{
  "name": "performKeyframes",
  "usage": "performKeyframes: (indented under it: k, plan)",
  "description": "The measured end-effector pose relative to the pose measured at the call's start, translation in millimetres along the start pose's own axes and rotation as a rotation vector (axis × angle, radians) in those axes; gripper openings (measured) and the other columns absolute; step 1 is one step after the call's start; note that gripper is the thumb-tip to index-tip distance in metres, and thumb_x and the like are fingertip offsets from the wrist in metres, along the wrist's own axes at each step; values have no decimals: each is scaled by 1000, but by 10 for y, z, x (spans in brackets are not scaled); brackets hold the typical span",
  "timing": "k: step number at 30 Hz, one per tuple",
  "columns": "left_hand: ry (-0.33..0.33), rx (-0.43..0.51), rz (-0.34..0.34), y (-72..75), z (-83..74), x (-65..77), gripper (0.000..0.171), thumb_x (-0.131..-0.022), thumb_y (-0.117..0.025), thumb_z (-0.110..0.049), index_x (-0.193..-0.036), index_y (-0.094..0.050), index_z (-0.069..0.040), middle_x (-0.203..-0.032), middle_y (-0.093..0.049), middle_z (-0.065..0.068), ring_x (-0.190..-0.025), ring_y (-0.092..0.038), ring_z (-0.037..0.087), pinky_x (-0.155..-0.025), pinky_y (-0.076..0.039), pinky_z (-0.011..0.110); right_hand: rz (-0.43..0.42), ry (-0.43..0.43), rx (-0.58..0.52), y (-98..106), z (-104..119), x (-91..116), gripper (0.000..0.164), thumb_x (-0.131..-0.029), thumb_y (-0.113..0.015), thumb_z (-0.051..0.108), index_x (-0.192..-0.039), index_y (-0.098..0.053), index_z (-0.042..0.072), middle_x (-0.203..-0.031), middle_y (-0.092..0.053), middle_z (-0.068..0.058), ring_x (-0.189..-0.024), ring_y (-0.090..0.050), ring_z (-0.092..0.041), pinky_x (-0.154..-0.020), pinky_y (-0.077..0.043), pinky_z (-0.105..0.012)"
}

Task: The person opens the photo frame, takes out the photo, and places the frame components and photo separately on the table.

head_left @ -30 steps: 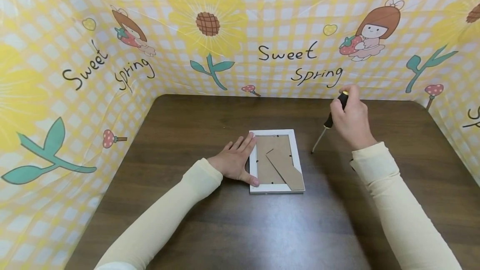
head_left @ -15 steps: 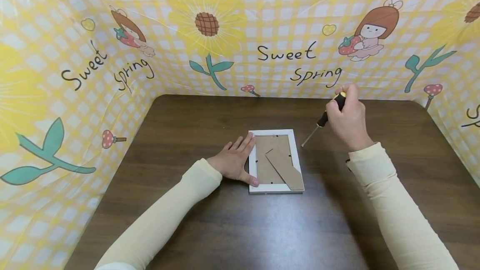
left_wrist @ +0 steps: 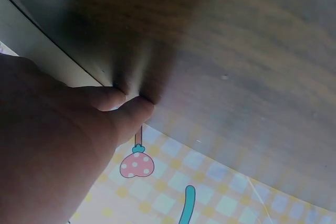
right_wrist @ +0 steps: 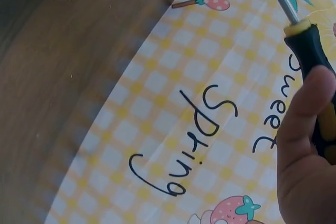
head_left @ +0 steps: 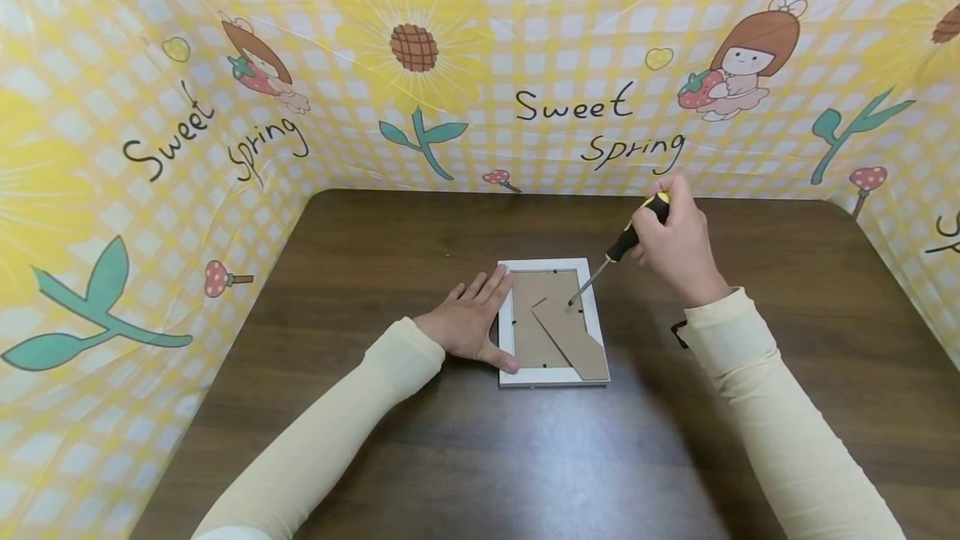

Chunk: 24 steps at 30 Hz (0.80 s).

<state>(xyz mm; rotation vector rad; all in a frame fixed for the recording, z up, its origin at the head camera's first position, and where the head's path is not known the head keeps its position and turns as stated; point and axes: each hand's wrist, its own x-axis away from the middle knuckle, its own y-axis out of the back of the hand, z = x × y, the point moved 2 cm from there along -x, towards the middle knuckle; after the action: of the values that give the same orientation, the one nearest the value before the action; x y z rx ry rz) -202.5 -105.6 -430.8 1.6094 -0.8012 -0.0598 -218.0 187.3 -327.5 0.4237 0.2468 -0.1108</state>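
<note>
Black-and-Yellow Screwdriver (head_left: 624, 242) Over White Rectangular Picture Frame (head_left: 551, 376)

A person's right hand (head_left: 678, 248) grips it, tip over the brown board (head_left: 543, 286) set in the frame, back-up on a dark wood table (head_left: 465, 448); the left hand (head_left: 468, 323), fingers outstretched, rests on its left edge.

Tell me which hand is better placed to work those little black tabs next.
Probably the right hand: it grips the screwdriver, whose tip appears close to the right-side black tab. The left hand rests on the left edge of the white frame, holding no tool.
</note>
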Motion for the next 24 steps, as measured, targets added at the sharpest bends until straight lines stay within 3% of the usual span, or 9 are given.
performKeyframes:
  k: [10, 16, 24]
  plan:
    - [2, -9, 3, 4, 9, -5, 141, -67, -62, -89, -161, 15, -17, -165, 25, 0, -153, 6, 29, -120, -6, 52, 146, 9, -180, -131, -21, 26, 12, -96, -46, 7, -108, -43, 5, -81, -64, -28, -54, -68, -36, -50, -56, -47]
    - [4, -6, 7, -5, 7, -5, 141, -67, -63, -88, -161, 15, -17, -165, 25, 0, -153, 6, 29, -119, -5, 53, 199, 6, -202, -232, -104, 40, 17, -96, -47, 7, -108, -40, -3, -80, -64, -30, -56, -68, -40, -51, -57, -47]
    - [7, -11, 9, -17, 22, -21, 142, -66, -61, -90, -160, 17, -19, -164, 27, -1, -153, 7, 29, -120, -5, 52, 248, -42, -233, -314, -121, 63, 19, -96, -47, 5, -110, -37, -3, -85, -64, -33, -60, -70, -43, -53, -58, -43]
